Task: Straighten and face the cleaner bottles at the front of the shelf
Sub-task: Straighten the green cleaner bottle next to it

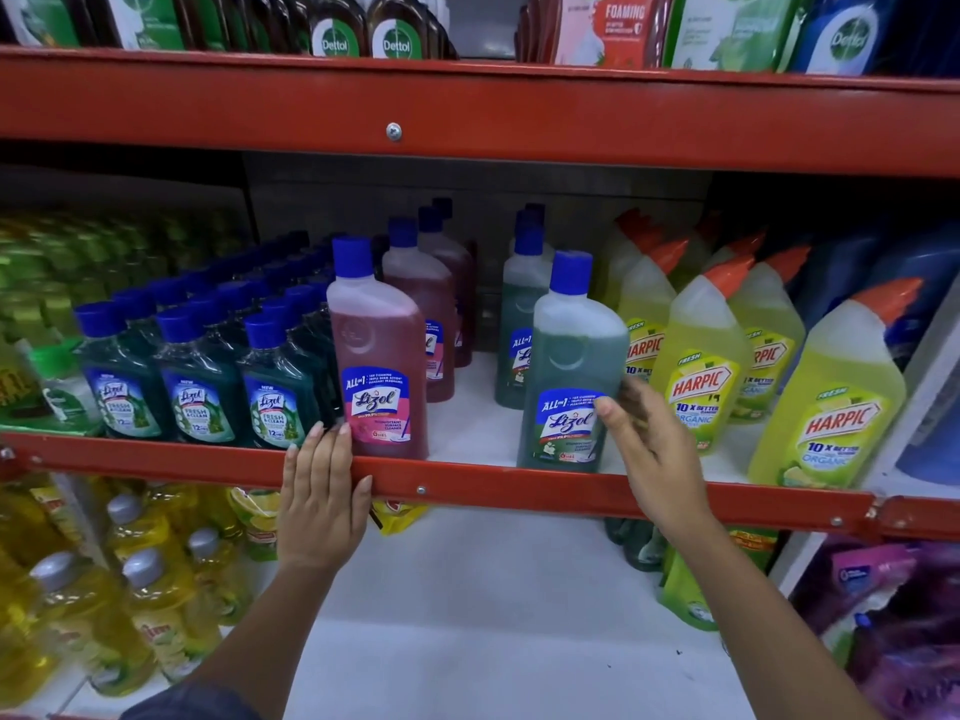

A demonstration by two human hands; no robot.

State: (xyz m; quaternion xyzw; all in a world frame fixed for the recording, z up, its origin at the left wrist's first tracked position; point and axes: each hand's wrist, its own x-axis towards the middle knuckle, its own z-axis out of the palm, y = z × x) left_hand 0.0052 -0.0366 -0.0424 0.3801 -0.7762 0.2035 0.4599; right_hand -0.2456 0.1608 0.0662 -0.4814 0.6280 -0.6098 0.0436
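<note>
A pink Lizol bottle [376, 356] with a blue cap stands upright at the front of the middle shelf, label facing me. My left hand [322, 491] lies flat on the red shelf lip [467, 483], fingertips touching the bottle's lower left side. A green Lizol bottle [569, 371] stands upright at the front to its right, label forward. My right hand [647, 439] is at that bottle's right side, thumb on the label, fingers behind its edge. More pink bottles [421, 304] and green bottles [522, 314] stand in rows behind.
Small dark-green Lizol bottles [200, 387] fill the shelf to the left. Yellow Harpic bottles [696, 366] stand to the right. The red upper shelf beam [467, 116] hangs overhead with Dettol products above. Yellow dish-liquid bottles [140, 579] sit on the lower shelf.
</note>
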